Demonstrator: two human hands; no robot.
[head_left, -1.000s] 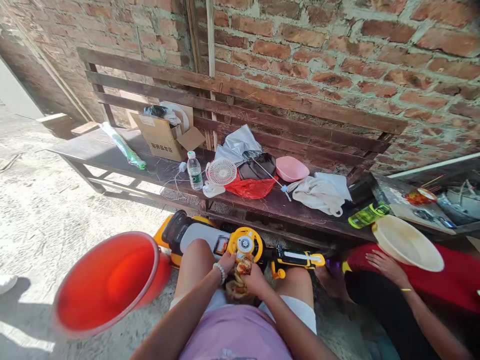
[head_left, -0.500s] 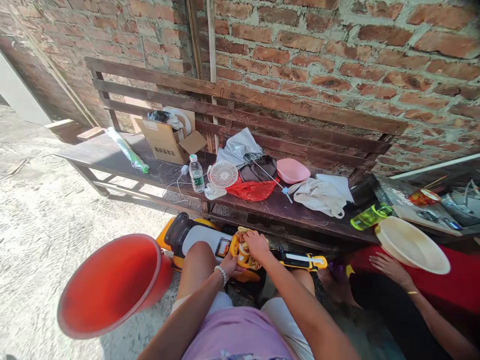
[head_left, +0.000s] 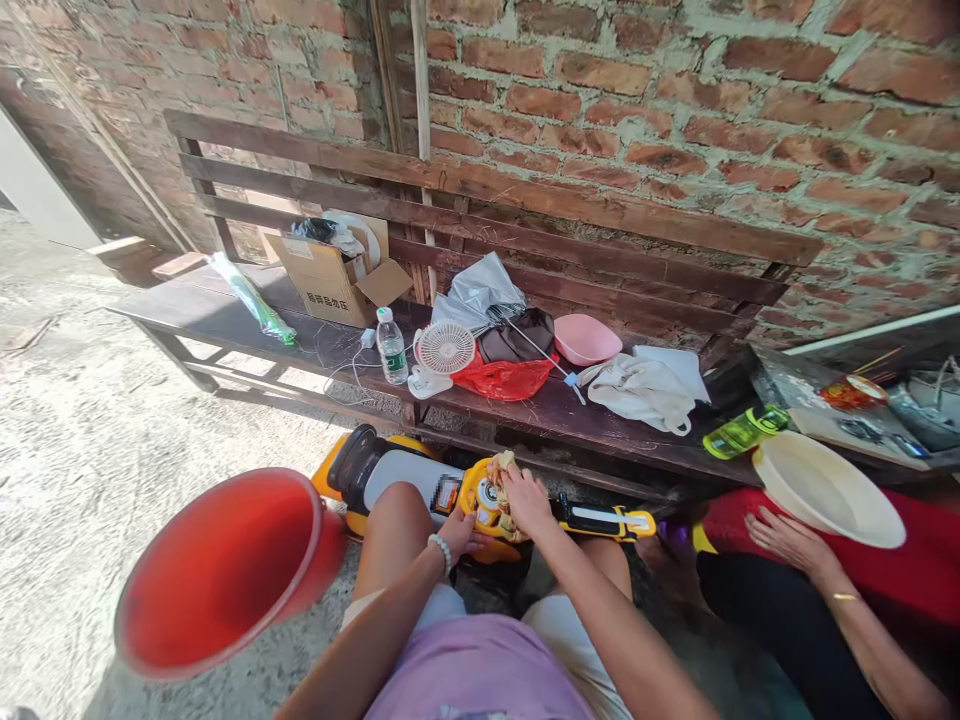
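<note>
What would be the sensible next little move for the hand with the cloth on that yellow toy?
Probably keep rubbing across the wheel: the right hand presses a crumpled cloth onto the yellow steering wheel while the left hand steadies the toy car.

A: How is the scene lit?
B: Hard sunlight is thrown on the floor [head_left: 90, 420] at left; the bench [head_left: 225, 320] is shaded.
A: Any flaws?
B: Edges are bent by a wide lens; the bucket [head_left: 225, 570] is glowing.
</note>
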